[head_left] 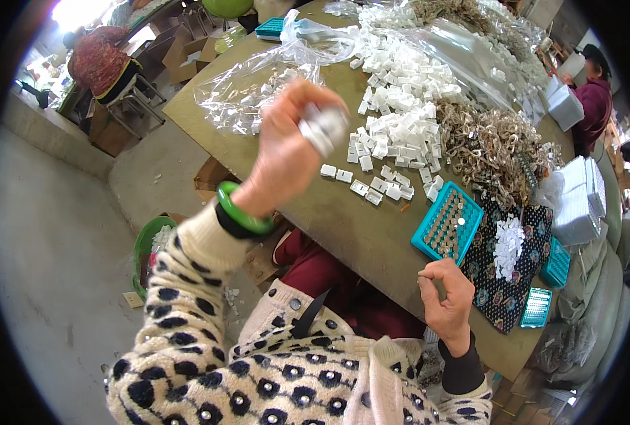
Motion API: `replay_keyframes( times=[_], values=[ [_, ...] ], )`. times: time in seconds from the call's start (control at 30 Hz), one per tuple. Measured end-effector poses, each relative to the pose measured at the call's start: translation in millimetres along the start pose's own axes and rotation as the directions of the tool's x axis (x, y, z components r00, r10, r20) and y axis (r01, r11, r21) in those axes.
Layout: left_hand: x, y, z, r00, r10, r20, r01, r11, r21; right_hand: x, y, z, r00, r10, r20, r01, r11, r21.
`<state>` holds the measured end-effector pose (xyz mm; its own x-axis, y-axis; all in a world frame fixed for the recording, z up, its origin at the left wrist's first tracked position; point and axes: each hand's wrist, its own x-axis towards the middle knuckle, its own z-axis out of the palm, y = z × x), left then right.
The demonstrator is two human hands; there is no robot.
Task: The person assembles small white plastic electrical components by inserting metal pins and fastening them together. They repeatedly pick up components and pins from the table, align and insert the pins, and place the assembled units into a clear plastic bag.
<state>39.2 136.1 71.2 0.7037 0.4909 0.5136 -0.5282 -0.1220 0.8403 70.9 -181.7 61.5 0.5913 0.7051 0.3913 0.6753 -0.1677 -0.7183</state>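
Note:
My left hand (281,149), smeared by motion and with a green bangle at its wrist, is raised over the table. Its fingers close on a white plastic piece (324,130), too blurred for detail. At the table's near edge, my right hand (448,301) has thumb and forefinger pressed together; whatever they hold is too small to make out. Just beyond it lies a teal tray (424,241) with rows of small round metal parts. Several white plastic housings (373,196) lie loose before a large heap of white housings (403,127).
Right of the heap is a tangle of brownish wired parts (495,152). A dark patterned cloth (495,301) bears small white pieces (508,248). Clear plastic bags (233,95) lie at the far left. White stacked trays (573,202) stand at the right edge. Another person (597,106) sits beyond.

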Motion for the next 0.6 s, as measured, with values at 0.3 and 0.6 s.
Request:
replay_keyframes(
  times=[0.3,0.6],
  values=[
    [78.0,-17.4,-90.5,0.811,0.327,0.486,-0.530,0.056,0.846,-2.2,-6.8,6.8,0.998,0.032,0.051,-0.030,0.999,-0.037],
    [-36.3,-50.8,-27.0,0.901,-0.072,0.427,-0.343,0.483,0.806,8.7,-9.9,23.6,0.991,0.032,0.131,-0.037,0.999,0.036]
  ],
)
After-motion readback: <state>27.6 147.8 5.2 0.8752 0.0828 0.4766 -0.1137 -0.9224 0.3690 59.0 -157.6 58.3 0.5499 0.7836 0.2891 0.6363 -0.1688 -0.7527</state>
